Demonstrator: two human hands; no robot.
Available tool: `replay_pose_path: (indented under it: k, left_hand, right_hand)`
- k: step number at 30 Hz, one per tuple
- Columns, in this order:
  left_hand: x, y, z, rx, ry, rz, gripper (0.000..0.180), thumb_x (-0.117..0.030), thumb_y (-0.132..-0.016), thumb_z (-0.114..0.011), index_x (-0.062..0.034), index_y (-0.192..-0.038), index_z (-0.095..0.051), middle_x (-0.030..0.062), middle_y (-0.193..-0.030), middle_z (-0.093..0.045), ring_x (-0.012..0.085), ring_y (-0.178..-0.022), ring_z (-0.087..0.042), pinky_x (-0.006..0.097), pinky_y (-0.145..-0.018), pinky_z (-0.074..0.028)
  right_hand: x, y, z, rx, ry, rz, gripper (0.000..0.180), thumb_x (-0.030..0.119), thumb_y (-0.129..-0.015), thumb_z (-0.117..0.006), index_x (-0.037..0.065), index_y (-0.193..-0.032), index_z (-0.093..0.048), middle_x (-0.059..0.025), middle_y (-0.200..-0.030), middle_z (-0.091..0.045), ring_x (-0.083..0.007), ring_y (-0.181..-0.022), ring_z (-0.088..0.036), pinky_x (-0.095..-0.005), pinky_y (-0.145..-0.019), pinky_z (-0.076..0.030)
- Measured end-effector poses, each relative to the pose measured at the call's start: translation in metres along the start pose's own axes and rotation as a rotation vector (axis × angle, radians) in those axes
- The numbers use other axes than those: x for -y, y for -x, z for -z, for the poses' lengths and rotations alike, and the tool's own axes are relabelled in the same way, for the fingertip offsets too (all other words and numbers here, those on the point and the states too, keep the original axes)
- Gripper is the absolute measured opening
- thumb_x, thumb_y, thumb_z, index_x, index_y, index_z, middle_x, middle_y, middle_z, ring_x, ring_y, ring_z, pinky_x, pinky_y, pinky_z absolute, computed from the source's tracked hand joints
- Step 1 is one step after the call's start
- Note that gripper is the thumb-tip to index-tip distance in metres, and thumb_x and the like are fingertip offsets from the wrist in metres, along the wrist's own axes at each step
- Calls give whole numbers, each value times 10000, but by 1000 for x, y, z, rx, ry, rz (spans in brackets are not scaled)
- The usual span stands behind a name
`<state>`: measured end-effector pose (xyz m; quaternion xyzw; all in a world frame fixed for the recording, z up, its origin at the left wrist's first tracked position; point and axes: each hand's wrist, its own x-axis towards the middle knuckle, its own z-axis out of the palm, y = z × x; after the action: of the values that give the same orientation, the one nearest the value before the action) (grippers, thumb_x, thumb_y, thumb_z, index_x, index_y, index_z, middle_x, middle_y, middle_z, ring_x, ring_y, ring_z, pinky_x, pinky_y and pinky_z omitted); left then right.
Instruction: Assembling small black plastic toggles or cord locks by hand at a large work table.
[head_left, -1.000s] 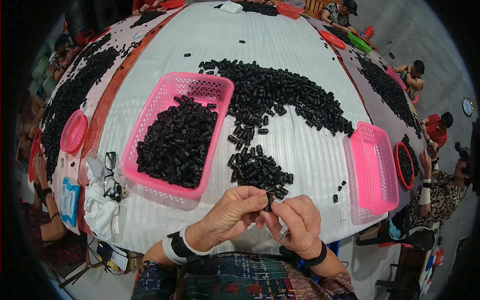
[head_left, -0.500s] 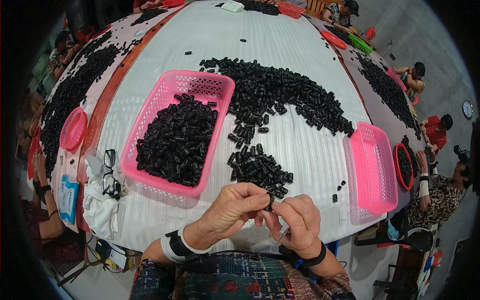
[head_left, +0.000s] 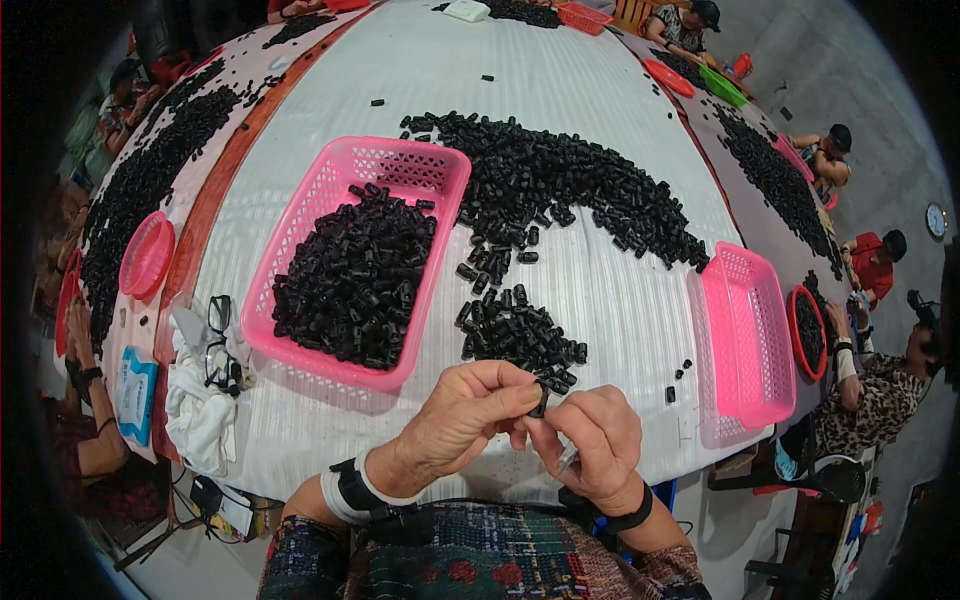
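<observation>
A small black plastic piece (head_left: 540,398) was pinched between the fingertips of the left hand (head_left: 468,412) and the right hand (head_left: 592,438), both grips closed on it, just above the near edge of the white table (head_left: 600,300). A small heap of black pieces (head_left: 520,335) lay just beyond the hands. A pink basket (head_left: 330,190) filled with black pieces was seen to the left, and an emptier pink basket (head_left: 745,340) to the right.
</observation>
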<state>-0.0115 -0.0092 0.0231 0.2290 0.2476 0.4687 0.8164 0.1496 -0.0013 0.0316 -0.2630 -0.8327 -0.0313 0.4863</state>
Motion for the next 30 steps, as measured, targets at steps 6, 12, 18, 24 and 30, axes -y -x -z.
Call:
replay_pose_path:
  k: [6, 12, 18, 24, 30]
  left_hand:
    - [1, -1, 2, 43, 46, 21, 131, -110, -839, -570, 4, -904, -579, 66, -762, -601, 115, -621, -573, 232, -539, -474]
    - [3, -4, 4, 53, 114, 49, 129, -102, -838, -568, 0, -915, -582, 75, -792, -600, 127, -627, -574, 247, -536, -475]
    - [5, -4, 5, 61, 140, 52, 122, -88, -832, -573, -1, -917, -585, 83, -794, -604, 142, -614, -579, 255, -535, -476]
    - [8, -4, 6, 53, 176, 39, 110, -76, -829, -573, -8, -914, -588, 91, -798, -608, 150, -622, -588, 259, -532, -476]
    - [9, -4, 8, 50, 197, 27, 106, -67, -827, -574, -11, -915, -589, 94, -801, -610, 154, -620, -591, 266, -529, -480]
  right_hand:
    - [4, -4, 2, -27, -114, -141, 358, 31, -584, -751, 17, -896, -575, -74, -756, -550, -187, -575, -516, -268, -457, -403]
    - [3, -2, 1, 8, -115, -121, 384, 18, -586, -747, 11, -926, -568, -82, -750, -569, -184, -570, -535, -265, -460, -411]
    - [5, -2, 1, -1, -141, -138, 379, 2, -595, -736, 8, -930, -560, -84, -742, -566, -186, -568, -542, -261, -458, -411]
    - [7, 0, -1, -20, -154, -151, 377, -8, -593, -733, 10, -927, -559, -85, -737, -561, -190, -565, -541, -266, -459, -412]
    - [7, -1, -1, -14, -148, -144, 370, -14, -595, -729, 13, -922, -560, -84, -734, -561, -190, -559, -537, -269, -462, -413]
